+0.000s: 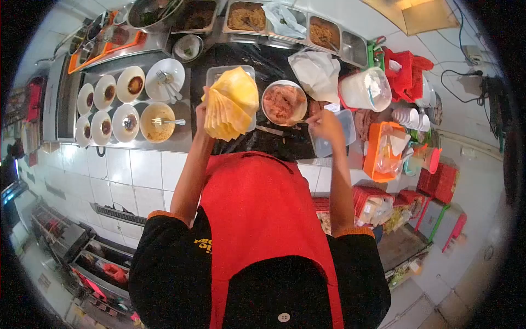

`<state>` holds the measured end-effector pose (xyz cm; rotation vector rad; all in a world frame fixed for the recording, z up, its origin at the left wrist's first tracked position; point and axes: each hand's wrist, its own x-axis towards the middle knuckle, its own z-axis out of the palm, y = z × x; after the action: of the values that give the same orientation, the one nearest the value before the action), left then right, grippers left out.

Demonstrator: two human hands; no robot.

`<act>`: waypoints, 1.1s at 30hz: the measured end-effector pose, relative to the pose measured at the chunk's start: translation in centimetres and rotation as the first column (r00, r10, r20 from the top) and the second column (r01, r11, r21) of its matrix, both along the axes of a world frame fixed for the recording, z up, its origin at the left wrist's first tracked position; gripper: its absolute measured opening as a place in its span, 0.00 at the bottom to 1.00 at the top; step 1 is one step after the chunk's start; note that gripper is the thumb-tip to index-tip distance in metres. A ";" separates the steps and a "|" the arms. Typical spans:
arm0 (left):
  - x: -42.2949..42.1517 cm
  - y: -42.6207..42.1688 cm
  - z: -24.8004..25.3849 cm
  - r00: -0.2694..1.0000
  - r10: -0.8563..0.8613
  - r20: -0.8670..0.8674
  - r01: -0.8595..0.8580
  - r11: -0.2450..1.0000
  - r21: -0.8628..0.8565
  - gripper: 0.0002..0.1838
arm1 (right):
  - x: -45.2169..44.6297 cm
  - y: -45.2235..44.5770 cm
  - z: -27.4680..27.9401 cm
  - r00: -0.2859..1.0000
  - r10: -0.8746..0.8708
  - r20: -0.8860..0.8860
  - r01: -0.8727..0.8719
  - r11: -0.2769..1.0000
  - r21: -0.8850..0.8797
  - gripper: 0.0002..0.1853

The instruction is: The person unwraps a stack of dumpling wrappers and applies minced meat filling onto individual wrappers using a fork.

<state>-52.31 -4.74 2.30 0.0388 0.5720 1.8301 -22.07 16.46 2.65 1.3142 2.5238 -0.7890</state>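
Observation:
A fanned stack of thin yellow wrapper sheets (233,104) is held by my left hand (201,112), its fingers mostly behind the sheets. Under the stack a clear plastic container (251,72) rests on the black worktop. To the right of the sheets sits a white bowl of pinkish minced filling (284,103). My right hand (324,125) is closed at the bowl's lower right, on the handle of a thin utensil (296,121) that reaches to the bowl. Below that hand lies a translucent lid or tray (344,125). A knife-like tool (270,130) lies below the bowl.
On the left, several bowls with dark sauce (130,84) and a bowl with a fork (155,130) stand on the steel counter. Metal trays of food (246,19) line the back. A tub of white powder (366,89) and an orange basket (374,151) are at the right.

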 end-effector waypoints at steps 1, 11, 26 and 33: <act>0.3 0.1 0.1 1.000 0.012 -0.009 -0.012 1.000 -0.001 0.32 | 0.8 0.6 0.7 0.990 0.021 -0.138 -0.034 0.995 -0.097 0.10; 3.7 2.9 2.3 0.960 -0.240 0.146 0.225 0.968 0.110 0.36 | -7.1 -4.4 11.2 0.656 -0.159 -0.738 -0.042 0.968 -0.247 0.12; 3.6 1.1 2.8 0.941 -0.250 -0.227 0.219 0.964 -0.153 0.39 | -7.4 -3.7 13.4 0.631 0.033 -0.776 -0.111 0.993 -0.048 0.13; 3.7 1.5 3.5 0.986 -0.164 -0.044 0.167 0.983 0.075 0.35 | -7.3 -4.1 12.9 0.699 -0.128 -0.703 -0.058 0.970 -0.234 0.21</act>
<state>-48.65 -3.20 5.78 0.1693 0.5081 1.6921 -29.39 12.38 15.59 1.1063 2.7888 -1.8696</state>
